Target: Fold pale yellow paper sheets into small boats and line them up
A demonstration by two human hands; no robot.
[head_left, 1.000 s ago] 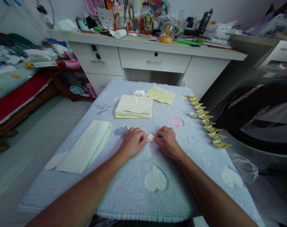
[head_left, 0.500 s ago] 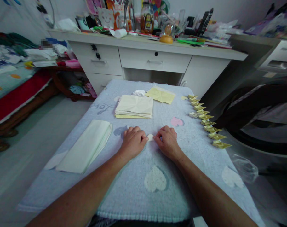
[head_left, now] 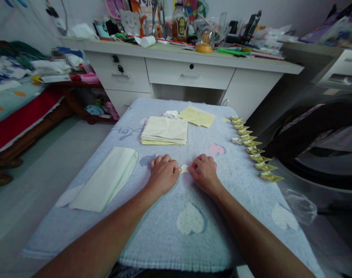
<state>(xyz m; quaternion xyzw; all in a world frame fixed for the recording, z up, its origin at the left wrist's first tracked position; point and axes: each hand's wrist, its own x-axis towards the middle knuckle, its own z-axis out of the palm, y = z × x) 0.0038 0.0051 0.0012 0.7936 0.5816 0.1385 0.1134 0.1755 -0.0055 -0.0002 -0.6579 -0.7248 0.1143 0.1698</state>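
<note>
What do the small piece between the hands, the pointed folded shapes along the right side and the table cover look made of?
Small piece: probably paper, pale and matte; its ends are hidden, so this is tentative.
Pointed folded shapes: likely paper, mostly yellowish, judging by the sharp folded points.
Table cover: apparently soft fabric, dull-finished, with a fuzzy surface; fibre unclear.

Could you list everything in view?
cloth: one, blue, centre
scrap: one, cream, on cloth
paper stack: one, cream-yellow, behind scrap
crumpled paper: one, white, behind stack
loose paper: unclear, yellow, right of stack
folded paper: one, whitish, cloth's left
folded shapes: about ten, yellowish, cloth's right
desk: one, white, back
clutter: many, mixed, on desk
washing machine: one, grey, far right
bed: one, multicoloured, far left
left hand: one, bare, holding scrap
right hand: one, bare, holding scrap
</note>
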